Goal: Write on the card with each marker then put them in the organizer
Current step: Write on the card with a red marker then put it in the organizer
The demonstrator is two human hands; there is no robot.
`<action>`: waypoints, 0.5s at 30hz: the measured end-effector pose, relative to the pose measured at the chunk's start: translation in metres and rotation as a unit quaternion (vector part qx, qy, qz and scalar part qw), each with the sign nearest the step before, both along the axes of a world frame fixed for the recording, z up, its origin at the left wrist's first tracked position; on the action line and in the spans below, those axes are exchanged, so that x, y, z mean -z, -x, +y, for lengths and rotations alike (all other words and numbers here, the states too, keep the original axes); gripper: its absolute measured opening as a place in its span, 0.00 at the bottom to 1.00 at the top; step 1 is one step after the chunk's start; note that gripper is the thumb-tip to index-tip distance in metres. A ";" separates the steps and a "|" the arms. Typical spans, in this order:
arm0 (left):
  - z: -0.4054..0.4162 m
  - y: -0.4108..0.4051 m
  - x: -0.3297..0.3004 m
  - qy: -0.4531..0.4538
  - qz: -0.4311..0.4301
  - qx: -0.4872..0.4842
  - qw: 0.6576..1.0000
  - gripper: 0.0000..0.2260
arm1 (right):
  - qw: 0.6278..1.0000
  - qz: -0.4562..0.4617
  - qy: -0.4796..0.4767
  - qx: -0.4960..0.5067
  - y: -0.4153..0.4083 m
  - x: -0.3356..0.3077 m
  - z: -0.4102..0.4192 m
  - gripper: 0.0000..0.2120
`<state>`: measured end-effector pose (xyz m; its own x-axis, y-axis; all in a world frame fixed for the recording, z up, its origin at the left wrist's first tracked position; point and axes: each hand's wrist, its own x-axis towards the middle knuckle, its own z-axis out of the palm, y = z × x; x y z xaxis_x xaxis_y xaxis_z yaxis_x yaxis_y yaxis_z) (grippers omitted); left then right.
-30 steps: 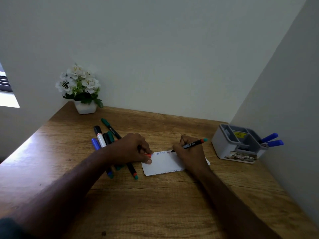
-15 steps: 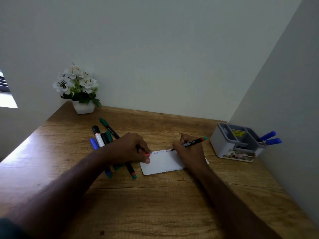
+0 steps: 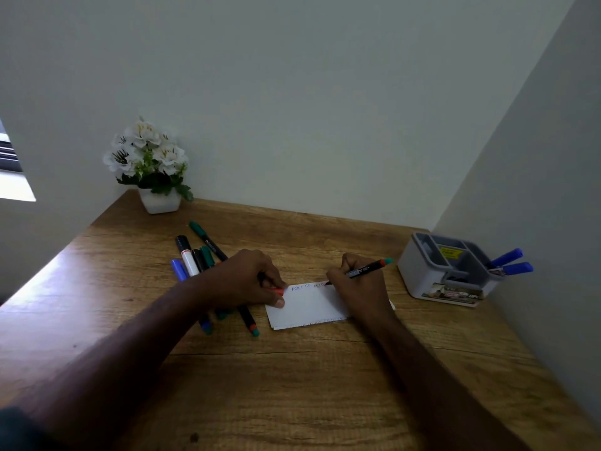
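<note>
A white card (image 3: 309, 304) lies on the wooden desk (image 3: 292, 385) with blue lettering along its top edge. My right hand (image 3: 357, 288) grips a black marker (image 3: 367, 268) with a red and teal end, its tip touching the card's top edge. My left hand (image 3: 247, 281) presses the card's left edge with the thumb and holds a red cap (image 3: 276, 290) in curled fingers. Several markers (image 3: 195, 258) lie in a heap left of the card, partly under my left arm. The grey organizer (image 3: 445, 271) at the right holds two blue markers (image 3: 510, 262).
A white pot of white flowers (image 3: 149, 167) stands in the back left corner. Walls close in the desk at the back and right. A bright window (image 3: 13, 187) is at the far left.
The marker tip has shifted slightly along the card's top edge as writing goes on. My left hand stays in place on the card.
</note>
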<state>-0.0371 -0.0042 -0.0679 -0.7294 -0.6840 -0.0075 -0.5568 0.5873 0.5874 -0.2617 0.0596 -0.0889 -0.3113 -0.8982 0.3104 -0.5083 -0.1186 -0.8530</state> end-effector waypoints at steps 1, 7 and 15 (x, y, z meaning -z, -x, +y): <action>0.000 0.000 0.000 -0.001 0.002 0.000 1.000 0.16 | 1.000 0.000 0.000 0.001 0.001 0.000 -0.001 0.14; 0.001 0.000 0.000 0.000 0.007 -0.001 1.000 0.16 | 1.000 0.011 -0.002 0.011 0.001 0.001 -0.002 0.15; 0.001 -0.001 0.001 -0.007 0.012 -0.001 1.000 0.16 | 1.000 -0.003 -0.010 0.013 0.001 0.001 -0.001 0.13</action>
<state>-0.0359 -0.0037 -0.0684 -0.7280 -0.6856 0.0004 -0.5442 0.5782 0.6078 -0.2626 0.0590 -0.0895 -0.3369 -0.8955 0.2909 -0.5061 -0.0883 -0.8579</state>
